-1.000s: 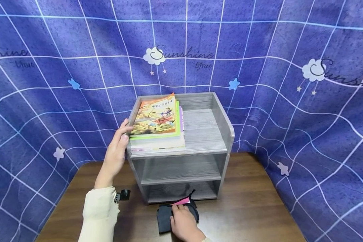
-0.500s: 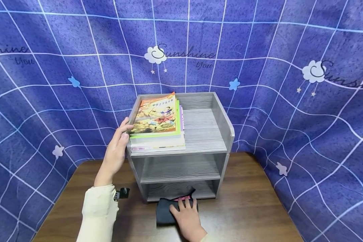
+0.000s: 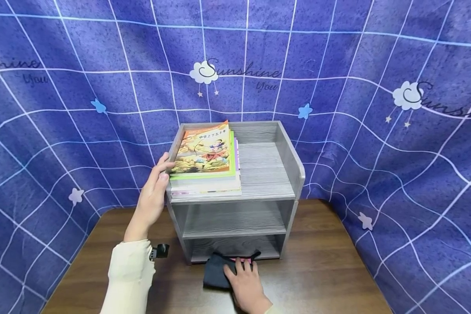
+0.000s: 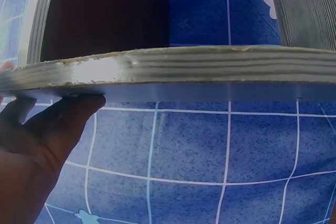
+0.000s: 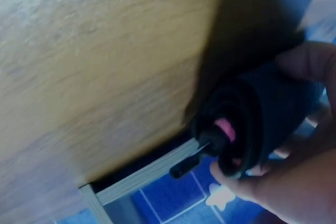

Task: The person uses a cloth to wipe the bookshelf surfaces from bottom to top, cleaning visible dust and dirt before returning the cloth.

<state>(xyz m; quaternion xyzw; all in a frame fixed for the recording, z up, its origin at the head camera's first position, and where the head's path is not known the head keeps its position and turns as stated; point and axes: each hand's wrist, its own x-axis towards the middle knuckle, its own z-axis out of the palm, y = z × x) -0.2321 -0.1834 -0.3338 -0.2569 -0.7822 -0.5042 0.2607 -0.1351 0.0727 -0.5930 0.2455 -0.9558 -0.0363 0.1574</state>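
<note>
My left hand (image 3: 153, 198) holds the left side panel of a grey wooden shelf unit (image 3: 235, 198), thumb at its front edge. In the left wrist view the panel's edge (image 4: 210, 65) runs between the thumb and the other fingers. My right hand (image 3: 246, 283) grips a rolled dark cloth bundle (image 3: 216, 272) on the table, at the front of the lowest shelf. Seen from the right wrist, the thumb and fingers wrap the roll (image 5: 262, 114); something pink and a black strap-like tab (image 5: 186, 167) show at its end.
On the top shelf's left half lies a stack of books (image 3: 204, 150), with an illustrated orange cover uppermost. The shelf unit stands on a brown wooden table (image 3: 318, 253). Blue grid-patterned cloth (image 3: 337, 56) hangs behind and at both sides.
My right hand has pushed the dark bundle slightly forward and turned it; its fingers are more spread and less pink shows. My left hand stays on the shelf panel.
</note>
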